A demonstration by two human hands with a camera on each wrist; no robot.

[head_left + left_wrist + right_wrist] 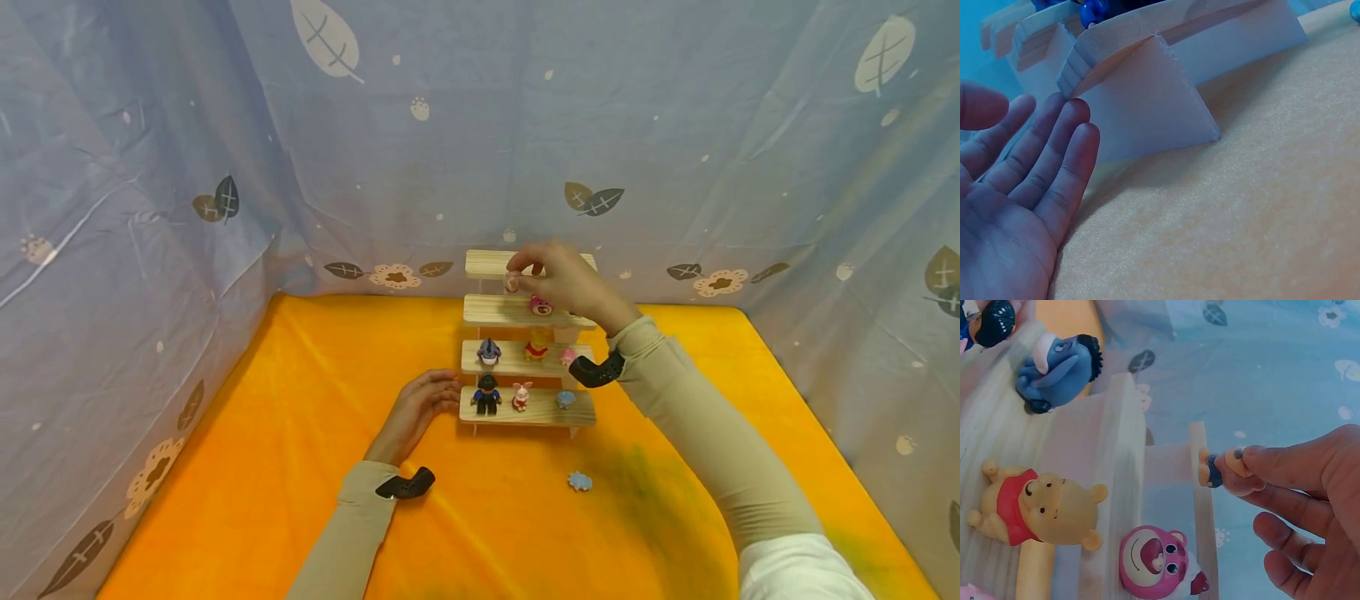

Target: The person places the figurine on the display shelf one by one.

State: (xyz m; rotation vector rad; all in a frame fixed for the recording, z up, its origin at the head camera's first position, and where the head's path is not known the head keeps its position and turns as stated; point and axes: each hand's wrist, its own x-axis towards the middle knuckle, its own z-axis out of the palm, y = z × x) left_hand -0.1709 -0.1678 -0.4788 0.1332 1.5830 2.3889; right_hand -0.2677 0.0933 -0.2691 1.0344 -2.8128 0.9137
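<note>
My right hand (562, 277) pinches a small figurine (1229, 472) with blue legs between thumb and forefinger. In the head view this sits by the left part of the upper tiers of a wooden stepped shelf (487, 310); in the right wrist view its feet are close to the top board (1202, 512), contact unclear. Below the hand is a pink bear figure (1157, 562). My left hand (416, 412) has its fingers extended, the fingertips (1079, 112) at the left end of the lowest board (1085, 59).
Lower tiers carry a blue donkey (488, 352), a yellow bear in red (536, 346), a black-haired toy person (487, 396), a piglet (521, 397) and a small blue figure (566, 400). A light-blue piece (580, 481) lies on the orange cloth (495, 508). Patterned curtains (420, 167) surround it.
</note>
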